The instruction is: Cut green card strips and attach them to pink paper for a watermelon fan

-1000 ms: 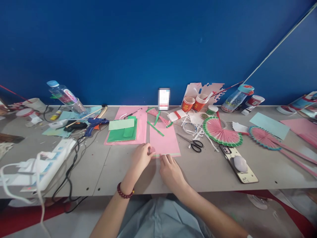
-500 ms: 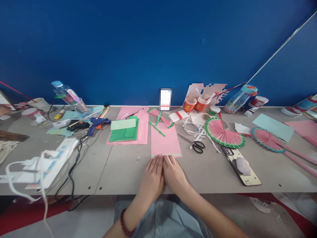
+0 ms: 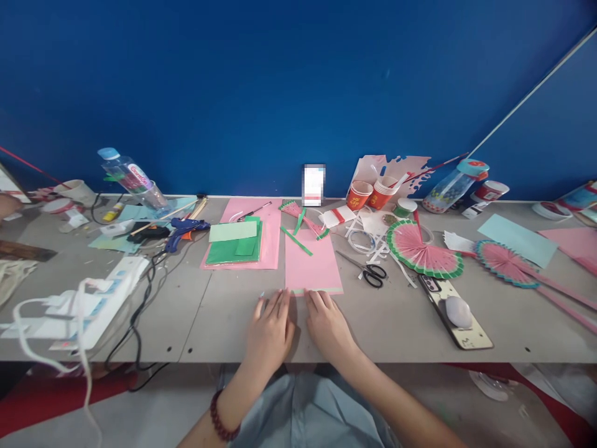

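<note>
A sheet of pink paper (image 3: pixel 312 264) lies flat in front of me, with a narrow pale green strip (image 3: pixel 326 291) along its near edge. My left hand (image 3: pixel 272 323) rests palm down at the sheet's near left corner, fingers stretched out. On the near edge, around its middle, my right hand (image 3: pixel 326 318) presses with its fingers extended and flat. A loose green paper strip (image 3: pixel 296 241) lies across the top of the sheet. Just beyond it is a folded pink and green watermelon-patterned paper piece (image 3: pixel 291 210). Scissors (image 3: pixel 373 274) with black handles lie to the right.
To the left are a stack of green paper (image 3: pixel 224 252), a blue glue gun (image 3: pixel 184 230) and a power strip (image 3: pixel 112 292) with cables. At right lie a watermelon paper fan (image 3: pixel 422 249), a phone (image 3: pixel 459 317) and red paper cups (image 3: pixel 359 194). A blue wall (image 3: pixel 280 93) stands behind.
My left hand has slid left, away from my right hand, along the paper's near edge. My right hand stays in nearly the same place.
</note>
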Motion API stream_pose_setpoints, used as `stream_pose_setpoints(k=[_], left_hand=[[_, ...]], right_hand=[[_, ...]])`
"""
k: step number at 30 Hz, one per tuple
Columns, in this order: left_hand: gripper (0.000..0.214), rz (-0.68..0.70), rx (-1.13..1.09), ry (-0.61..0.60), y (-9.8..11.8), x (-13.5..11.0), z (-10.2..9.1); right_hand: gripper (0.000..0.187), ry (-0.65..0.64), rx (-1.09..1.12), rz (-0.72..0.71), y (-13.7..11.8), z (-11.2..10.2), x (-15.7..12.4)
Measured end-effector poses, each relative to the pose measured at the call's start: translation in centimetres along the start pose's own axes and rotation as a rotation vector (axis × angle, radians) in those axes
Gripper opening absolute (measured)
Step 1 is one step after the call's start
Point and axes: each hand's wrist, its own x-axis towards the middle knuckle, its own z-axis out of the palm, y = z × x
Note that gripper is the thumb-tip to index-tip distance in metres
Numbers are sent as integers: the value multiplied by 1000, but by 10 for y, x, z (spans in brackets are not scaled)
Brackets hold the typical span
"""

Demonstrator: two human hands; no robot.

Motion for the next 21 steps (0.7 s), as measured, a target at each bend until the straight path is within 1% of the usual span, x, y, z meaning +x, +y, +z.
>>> stream_pose_setpoints(k=[4, 7, 11, 16, 21], left_hand=[[51, -73, 26, 70, -9, 0, 1], [49, -60, 26, 72, -12, 3, -1], [47, 13, 48, 9, -9, 8, -2], [41, -36, 97, -1, -3, 10, -5], [41, -79, 110, 13, 4, 12, -12]], right_hand=[[47, 19, -41, 0, -1, 4, 0], [48, 29, -46, -3, -2, 5, 0], [48, 32, -18, 10, -3, 4, -1], [48, 29, 8, 34, -3, 4, -1], [46, 23, 2, 32, -3, 2, -2]])
